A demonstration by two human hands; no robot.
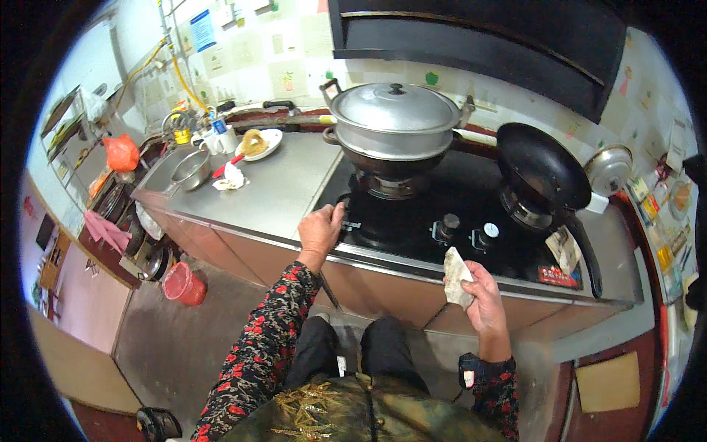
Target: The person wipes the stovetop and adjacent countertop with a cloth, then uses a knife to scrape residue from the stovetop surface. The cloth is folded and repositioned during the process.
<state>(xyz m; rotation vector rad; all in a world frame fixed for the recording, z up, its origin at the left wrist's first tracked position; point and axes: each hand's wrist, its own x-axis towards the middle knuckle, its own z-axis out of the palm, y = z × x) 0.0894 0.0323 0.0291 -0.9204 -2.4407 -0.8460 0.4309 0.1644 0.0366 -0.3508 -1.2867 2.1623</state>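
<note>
My left hand [319,230] is closed at the front left corner of the black glass gas stove [405,221]. Something dark shows beside its thumb, but the fingers hide what they hold. In my right hand [484,296] is a folded, stained whitish cloth [456,278], pinched between thumb and fingers in front of the stove's edge. Two control knobs, one dark [446,225] and one with a pale top [487,234], sit between the hands. A large lidded aluminium steamer [394,121] rests in a dark wok [390,163] on the left burner.
A black frying pan [541,169] tilts on the right burner, its handle [588,254] jutting over the front edge. Leftward are a metal strainer [191,171], crumpled paper [232,177] and a white plate [269,140]. A red bucket [184,284] stands on the floor.
</note>
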